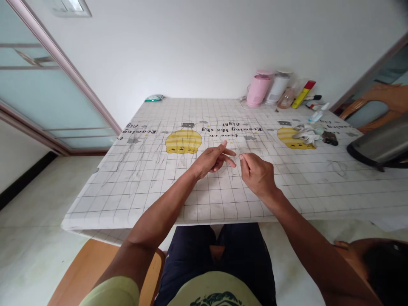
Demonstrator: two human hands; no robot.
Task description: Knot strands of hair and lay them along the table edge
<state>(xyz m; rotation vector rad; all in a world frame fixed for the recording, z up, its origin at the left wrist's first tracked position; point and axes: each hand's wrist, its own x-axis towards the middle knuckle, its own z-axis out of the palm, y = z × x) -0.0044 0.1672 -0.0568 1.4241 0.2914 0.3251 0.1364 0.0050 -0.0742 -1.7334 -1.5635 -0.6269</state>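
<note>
Above the middle of the table, my left hand (214, 160) has its thumb raised and some fingers stretched out and apart. I see nothing held in it. A short gap to its right, my right hand (257, 173) is closed, thumb and forefinger pinched together and pointing toward the left fingertips. Whatever the pinch holds is too fine to make out. Beneath both hands spreads a white checked tablecloth (153, 187) printed with yellow bears and lettering. Long thin dark strands (124, 165) lie across it, mostly left of my left hand.
At the back right stand a pink cylinder (259, 89), a white one (278, 88) and a yellow-red box (303, 94). Crumpled white material (307, 135) lies nearer, beside a steel kettle-like vessel (382, 140). A green packet (154, 98) sits back left. Another person's head (387, 270) shows lower right.
</note>
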